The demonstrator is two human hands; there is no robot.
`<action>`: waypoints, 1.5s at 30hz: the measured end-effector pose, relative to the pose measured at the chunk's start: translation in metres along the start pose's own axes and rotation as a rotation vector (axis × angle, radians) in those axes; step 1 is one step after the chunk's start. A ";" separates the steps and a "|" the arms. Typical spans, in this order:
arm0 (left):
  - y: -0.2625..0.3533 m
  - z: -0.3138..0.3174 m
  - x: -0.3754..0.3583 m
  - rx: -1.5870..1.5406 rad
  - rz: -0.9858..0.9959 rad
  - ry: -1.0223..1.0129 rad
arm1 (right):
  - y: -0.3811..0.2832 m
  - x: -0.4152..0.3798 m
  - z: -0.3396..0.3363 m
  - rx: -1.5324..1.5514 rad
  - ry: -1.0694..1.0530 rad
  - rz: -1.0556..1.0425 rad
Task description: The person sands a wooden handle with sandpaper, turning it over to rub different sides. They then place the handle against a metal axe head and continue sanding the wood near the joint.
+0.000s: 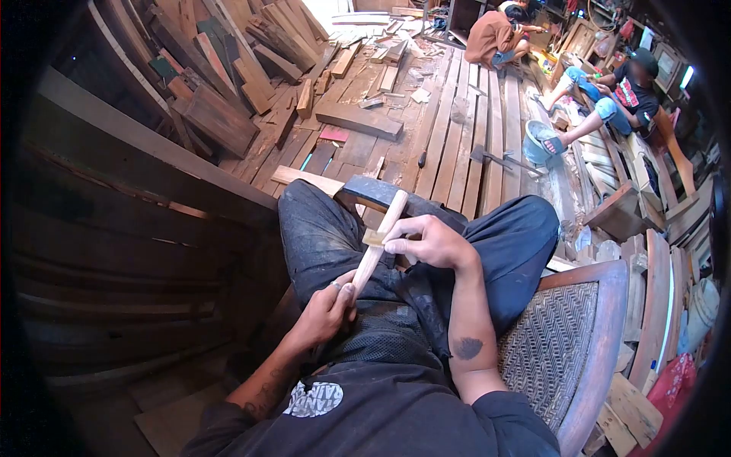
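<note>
A pale wooden stick [368, 268] slants up over my lap, its upper end leaning away to the right. My left hand [327, 308] is wrapped round its lower end. Farther up, my right hand [430, 242] pinches a small tan piece [374, 238] that lies against the stick; its material is too small to tell. Beyond the stick, a dark curved wooden part [377, 189] rests across my legs. Beside my right leg is a chair frame with a woven panel [550, 343].
Planks lean in a stack [217, 122] at the upper left. A thick beam [358, 122] and offcuts lie on the slatted floor. A grey bucket [536, 145] stands near a seated person [620, 99]; other people crouch behind. A dark wooden board [152, 152] borders the left side.
</note>
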State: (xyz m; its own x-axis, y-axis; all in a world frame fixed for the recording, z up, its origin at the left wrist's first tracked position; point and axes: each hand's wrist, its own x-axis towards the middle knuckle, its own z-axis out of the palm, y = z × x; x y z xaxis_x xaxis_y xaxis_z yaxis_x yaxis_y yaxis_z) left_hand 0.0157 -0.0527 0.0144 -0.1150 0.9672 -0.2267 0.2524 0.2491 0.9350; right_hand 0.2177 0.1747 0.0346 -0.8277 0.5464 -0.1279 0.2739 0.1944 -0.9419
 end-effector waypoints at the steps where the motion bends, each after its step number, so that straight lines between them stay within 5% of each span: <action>1: 0.002 -0.001 -0.001 0.003 -0.013 -0.004 | 0.002 0.001 0.002 0.008 -0.044 -0.053; 3: 0.006 0.002 -0.001 -0.026 -0.015 0.013 | -0.002 0.000 0.002 0.064 0.145 0.110; 4: 0.007 0.003 -0.001 -0.042 -0.015 0.021 | 0.016 0.009 0.006 -0.099 0.376 -0.131; 7: 0.001 0.001 0.000 0.006 0.005 -0.015 | 0.014 0.005 0.000 -0.150 0.289 -0.149; 9: 0.003 0.002 -0.001 0.011 -0.016 -0.025 | -0.002 -0.005 -0.002 0.004 -0.006 0.016; 11: 0.004 0.000 -0.001 0.017 -0.031 -0.030 | 0.005 -0.003 -0.003 0.087 -0.076 -0.005; 14: 0.002 0.000 -0.002 0.012 -0.040 -0.034 | 0.016 0.006 -0.002 -0.083 0.375 -0.077; 17: 0.007 0.000 -0.001 -0.012 -0.075 -0.047 | 0.003 -0.001 -0.005 -0.112 0.250 0.004; 19: 0.018 0.000 -0.005 -0.042 -0.136 -0.051 | -0.006 -0.007 -0.005 0.061 -0.022 0.091; 21: 0.018 0.000 -0.005 -0.019 -0.113 -0.047 | 0.010 0.000 0.001 0.079 0.098 -0.112; 24: 0.011 0.002 -0.004 -0.011 -0.073 -0.028 | 0.005 0.002 -0.005 -0.029 0.421 0.003; 29: 0.009 0.003 -0.004 0.029 -0.046 -0.018 | 0.015 0.000 -0.002 -0.018 0.002 -0.180; 31: 0.003 0.003 -0.002 0.056 0.019 -0.011 | 0.008 -0.002 -0.007 0.010 0.071 -0.001; 33: 0.001 0.003 -0.002 0.042 0.014 -0.004 | 0.008 0.001 -0.006 -0.115 0.396 -0.092; 38: -0.003 0.007 -0.003 -0.008 0.039 0.016 | 0.016 -0.001 -0.004 -0.035 0.089 -0.128; 42: 0.005 0.004 -0.003 0.008 -0.055 -0.004 | -0.001 -0.003 -0.001 -0.107 0.321 -0.049; 45: 0.006 0.004 -0.003 0.003 -0.052 -0.014 | -0.003 -0.008 -0.003 -0.149 0.195 -0.090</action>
State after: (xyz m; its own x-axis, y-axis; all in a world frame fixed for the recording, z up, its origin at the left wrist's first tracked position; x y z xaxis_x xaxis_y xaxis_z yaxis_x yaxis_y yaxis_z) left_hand 0.0215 -0.0538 0.0197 -0.1145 0.9536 -0.2786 0.2498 0.2991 0.9210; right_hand 0.2249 0.1725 0.0399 -0.7456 0.6657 0.0306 0.2842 0.3592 -0.8890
